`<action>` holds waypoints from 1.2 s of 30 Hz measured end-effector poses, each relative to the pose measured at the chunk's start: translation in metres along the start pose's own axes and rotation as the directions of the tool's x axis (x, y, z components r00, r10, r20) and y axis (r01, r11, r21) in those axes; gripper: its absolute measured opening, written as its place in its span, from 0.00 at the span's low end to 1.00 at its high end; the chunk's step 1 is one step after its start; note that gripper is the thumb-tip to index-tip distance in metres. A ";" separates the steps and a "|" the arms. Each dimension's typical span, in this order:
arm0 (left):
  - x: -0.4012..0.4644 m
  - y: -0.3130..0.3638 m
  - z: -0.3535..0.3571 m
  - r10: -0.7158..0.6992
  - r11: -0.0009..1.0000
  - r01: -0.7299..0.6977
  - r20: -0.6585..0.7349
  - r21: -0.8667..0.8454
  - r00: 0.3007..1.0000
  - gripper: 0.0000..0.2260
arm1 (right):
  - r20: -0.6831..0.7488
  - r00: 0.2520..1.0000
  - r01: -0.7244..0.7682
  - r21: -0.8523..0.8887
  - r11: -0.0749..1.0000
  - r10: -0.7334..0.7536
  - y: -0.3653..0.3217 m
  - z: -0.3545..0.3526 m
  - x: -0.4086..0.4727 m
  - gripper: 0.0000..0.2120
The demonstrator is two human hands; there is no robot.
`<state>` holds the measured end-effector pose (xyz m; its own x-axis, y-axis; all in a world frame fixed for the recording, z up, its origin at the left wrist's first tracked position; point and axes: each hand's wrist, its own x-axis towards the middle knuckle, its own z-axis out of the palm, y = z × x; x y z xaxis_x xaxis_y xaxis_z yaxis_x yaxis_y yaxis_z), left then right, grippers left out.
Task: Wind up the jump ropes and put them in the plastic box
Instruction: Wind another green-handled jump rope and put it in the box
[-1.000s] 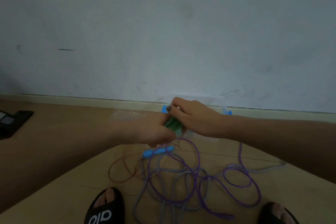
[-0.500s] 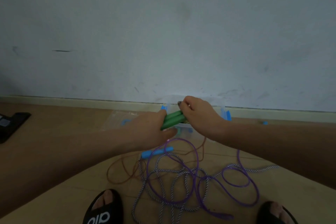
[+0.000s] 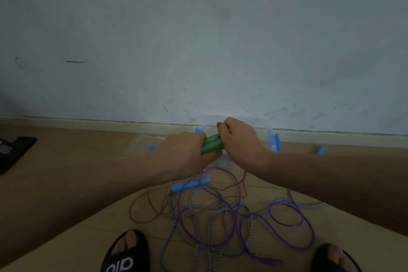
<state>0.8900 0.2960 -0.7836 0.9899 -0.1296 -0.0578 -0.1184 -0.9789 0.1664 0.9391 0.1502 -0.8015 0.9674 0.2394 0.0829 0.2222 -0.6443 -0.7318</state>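
- A second ago your hands overlapped and hid most of the green handles (image 3: 211, 144); now the pair shows plainly between them.
- Your left hand (image 3: 187, 154) has drawn back toward 9 o'clock, its grip around the handles' near end.
- Your right hand (image 3: 240, 139) has shifted toward 3 o'clock, fingers curled over the far end.

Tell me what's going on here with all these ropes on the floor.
A person is holding a pair of green jump rope handles together, the left hand and right hand both gripping them, just in front of a clear plastic box with blue clips by the wall. On the floor near their feet lie a purple rope, a striped white and dark braided rope, a thin brown rope and a blue handle, all loosely tangled and unwound.
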 end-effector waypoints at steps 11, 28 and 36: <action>0.014 -0.048 -0.012 -0.040 0.995 0.040 0.009 -0.093 0.999 0.17 | 0.136 0.984 0.113 0.009 0.994 -0.113 0.004 -0.023 -0.002 0.15; 0.001 -0.054 0.012 0.225 0.944 -0.215 -0.012 0.249 0.974 0.27 | 0.693 0.661 0.600 -0.258 0.757 -0.287 -0.050 -0.024 -0.003 0.13; -0.019 -0.042 -0.011 0.352 0.903 -0.305 -0.115 0.304 0.929 0.39 | 0.692 0.677 0.306 0.047 0.951 -0.252 -0.051 -0.050 -0.009 0.13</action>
<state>0.8765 0.3412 -0.7784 0.8866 -0.4473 0.1180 -0.4326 -0.8920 -0.1312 0.9251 0.1445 -0.7315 0.5141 0.8271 -0.2272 0.5019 -0.5049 -0.7023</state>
